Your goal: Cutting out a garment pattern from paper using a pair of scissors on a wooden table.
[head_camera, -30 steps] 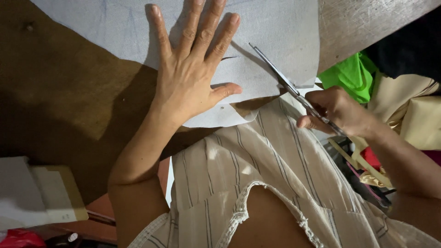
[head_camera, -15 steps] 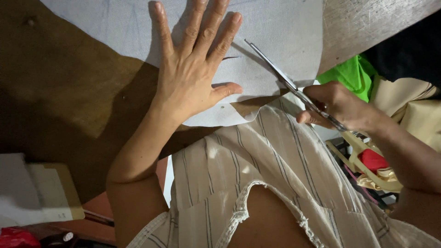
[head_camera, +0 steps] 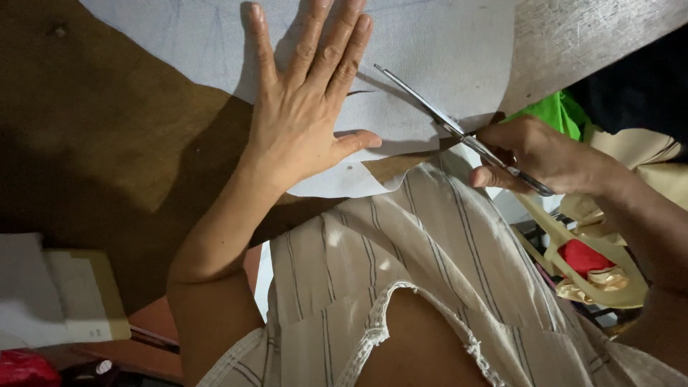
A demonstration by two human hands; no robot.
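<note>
Brown worktable (head_camera: 107, 143) bearing a pale grey fabric sheet (head_camera: 444, 43), cut partway: a slit runs in from its near edge, and most of the sheet is still uncut. Left hand (head_camera: 308, 122), fingers spread, presses the fabric flat. Right hand (head_camera: 530, 154), fingers curled through the handles, holds the scissors (head_camera: 459, 129), blades nearly closed in the slit. No container shows its contents.

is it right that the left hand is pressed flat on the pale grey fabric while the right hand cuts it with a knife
Not quite. The right hand holds scissors, not a knife; the head view shows the two long blades reaching into the pale grey fabric. The rest stands: the left hand lies flat on that fabric, fingers spread.
</note>
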